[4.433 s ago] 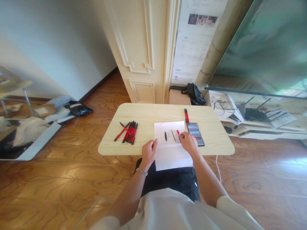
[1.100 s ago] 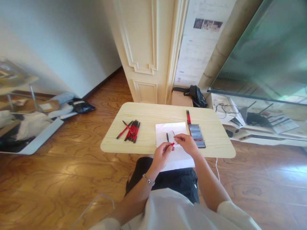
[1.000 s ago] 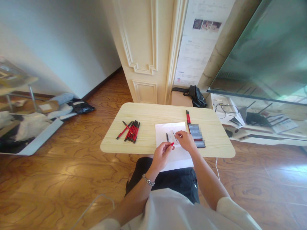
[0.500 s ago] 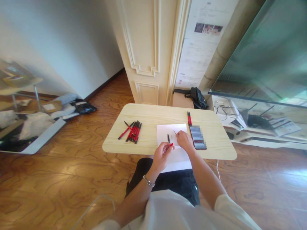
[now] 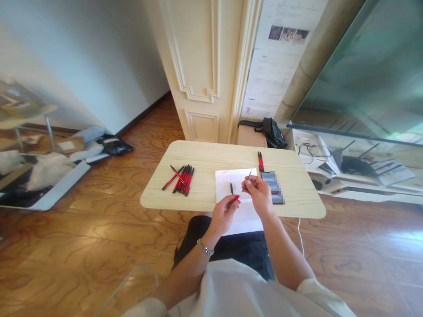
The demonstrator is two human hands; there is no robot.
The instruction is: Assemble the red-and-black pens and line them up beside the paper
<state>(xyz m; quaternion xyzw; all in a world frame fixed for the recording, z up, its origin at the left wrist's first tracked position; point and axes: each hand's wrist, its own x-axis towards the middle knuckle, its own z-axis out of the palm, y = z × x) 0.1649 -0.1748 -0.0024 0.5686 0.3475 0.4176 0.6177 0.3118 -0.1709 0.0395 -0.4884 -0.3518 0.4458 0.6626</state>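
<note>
well off to the left of both hands, a loose bunch of red-and-black plastic pens (image 5: pixel 181 178) lies fanned on the pale wooden table (image 5: pixel 205 154), one pen crossed over the others. the left hand (image 5: pixel 224 215), with a silver chain bracelet (image 5: pixel 205 248) at its wrist, is raised just over the table's near edge. its fingers are closed together on a red plastic pen barrel (image 5: pixel 236 198), and only the barrel's end shows, poking out up and to the right of the fingertips. just beyond that grip, a small black pen part (image 5: pixel 231 188) lies on the white sheet of paper (image 5: pixel 226 178), apart from both hands; which part it is cannot be told. the sheet runs under both hands and hangs over the near edge. the right hand (image 5: pixel 260 194) is just to the right of the left, near it but not touching. it pinches a thin dark pen refill (image 5: pixel 246 181) between thumb and fingertips. the refill slants up and away from the pinch, and its lower end is close to the barrel's end; whether they touch cannot be told. beyond the right hand's grip, two red-and-black pens (image 5: pixel 260 161) lie side by side on the table. just right of that hand, partly hidden by it, lies a dark flat phone (image 5: pixel 276 189).
</note>
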